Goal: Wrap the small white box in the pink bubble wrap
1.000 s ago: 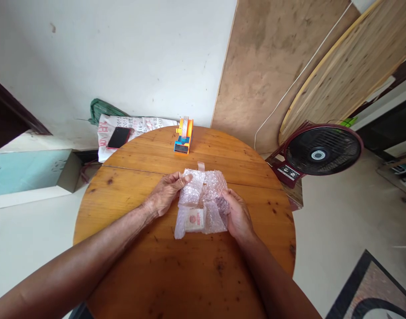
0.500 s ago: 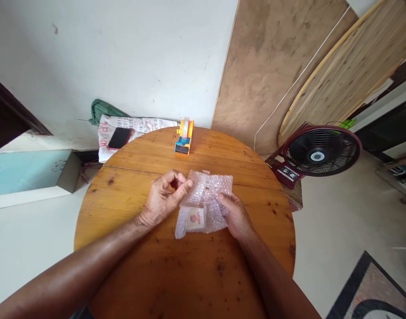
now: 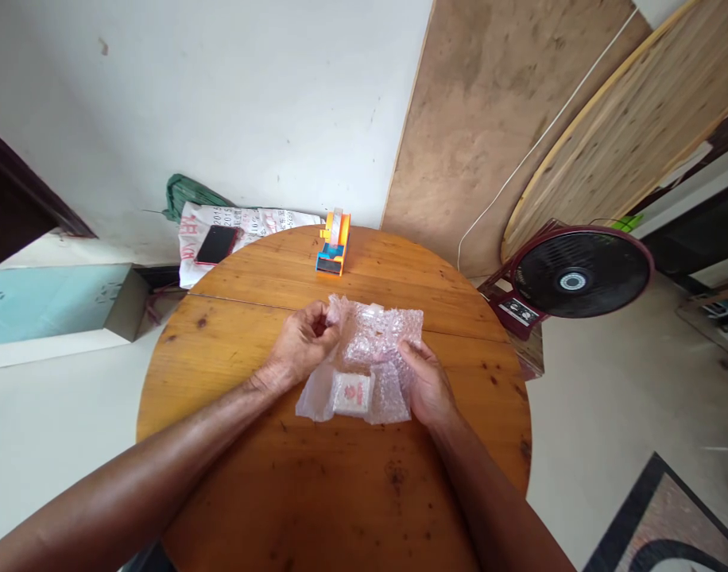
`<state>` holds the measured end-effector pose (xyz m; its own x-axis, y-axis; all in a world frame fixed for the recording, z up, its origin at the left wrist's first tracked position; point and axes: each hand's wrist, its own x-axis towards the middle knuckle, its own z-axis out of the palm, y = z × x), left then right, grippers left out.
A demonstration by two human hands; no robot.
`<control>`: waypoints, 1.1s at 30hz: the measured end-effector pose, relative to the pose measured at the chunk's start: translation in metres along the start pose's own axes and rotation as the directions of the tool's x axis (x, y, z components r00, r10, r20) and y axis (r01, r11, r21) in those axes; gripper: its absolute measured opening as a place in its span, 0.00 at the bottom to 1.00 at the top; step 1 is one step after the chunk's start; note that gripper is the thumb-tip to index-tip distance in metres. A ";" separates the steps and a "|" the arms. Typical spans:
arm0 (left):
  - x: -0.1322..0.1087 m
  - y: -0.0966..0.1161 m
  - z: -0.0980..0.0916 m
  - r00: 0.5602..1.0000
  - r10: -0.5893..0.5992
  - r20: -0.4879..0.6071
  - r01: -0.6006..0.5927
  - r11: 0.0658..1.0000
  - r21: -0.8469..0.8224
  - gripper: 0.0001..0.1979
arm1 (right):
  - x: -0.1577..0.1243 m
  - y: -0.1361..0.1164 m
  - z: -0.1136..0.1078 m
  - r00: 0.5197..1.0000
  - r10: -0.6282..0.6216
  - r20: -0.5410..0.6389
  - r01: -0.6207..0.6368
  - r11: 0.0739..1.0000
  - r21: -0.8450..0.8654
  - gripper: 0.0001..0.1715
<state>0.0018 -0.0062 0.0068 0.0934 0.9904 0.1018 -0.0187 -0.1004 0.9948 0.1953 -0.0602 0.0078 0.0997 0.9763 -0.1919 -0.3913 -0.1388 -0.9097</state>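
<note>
A sheet of clear bubble wrap (image 3: pixel 388 330) lies spread over the round wooden table (image 3: pixel 269 485). On its near part rests a small white box (image 3: pixel 352 394) with red print on top. My left hand (image 3: pixel 307 338) pinches the far left edge of the wrap, which is lifted a little. Around the right edge of the wrap my right hand (image 3: pixel 427 377) is closed, thumb on top and the other fingers mostly hidden below.
An orange and blue tape dispenser (image 3: pixel 333 245) stands at the table's far edge. Beyond the far left edge, a phone (image 3: pixel 216 244) lies on a printed white sack (image 3: pixel 253 222). To the right is a dark red fan (image 3: pixel 578 274).
My left hand has closed on the wrap's left edge and pulled it outward. The left side of the wrap has opened wider, baring more of the white box.
</note>
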 end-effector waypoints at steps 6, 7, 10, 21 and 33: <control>0.017 0.001 -0.009 0.984 -0.167 -0.066 0.153 0.972 -0.180 0.15 | 0.008 -0.007 -0.008 0.987 -0.080 -0.138 0.076 0.997 -0.029 0.14; 0.018 0.000 -0.009 0.981 -0.180 -0.070 0.164 0.968 -0.188 0.16 | 0.008 -0.007 -0.009 0.986 -0.093 -0.136 0.088 0.995 -0.042 0.14; 0.019 -0.004 -0.008 0.978 -0.199 -0.067 0.182 0.964 -0.195 0.18 | 0.011 -0.006 -0.013 0.982 -0.129 -0.136 0.121 0.991 -0.065 0.14; 0.023 -0.013 -0.013 0.976 0.031 -0.216 -0.013 0.997 0.082 0.19 | 0.022 -0.014 -0.031 0.917 -0.268 -0.296 0.220 0.958 -0.183 0.16; -0.001 0.009 -0.013 0.904 0.326 0.277 -0.418 0.811 0.409 0.09 | -0.031 -0.025 -0.009 0.559 -0.562 0.610 0.771 0.083 -0.631 0.23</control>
<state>-0.0117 -0.0069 0.0152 0.3540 0.8361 0.4191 0.3526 -0.5344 0.7682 0.2100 -0.0881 0.0327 -0.2821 0.7251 0.6282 0.6219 0.6368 -0.4558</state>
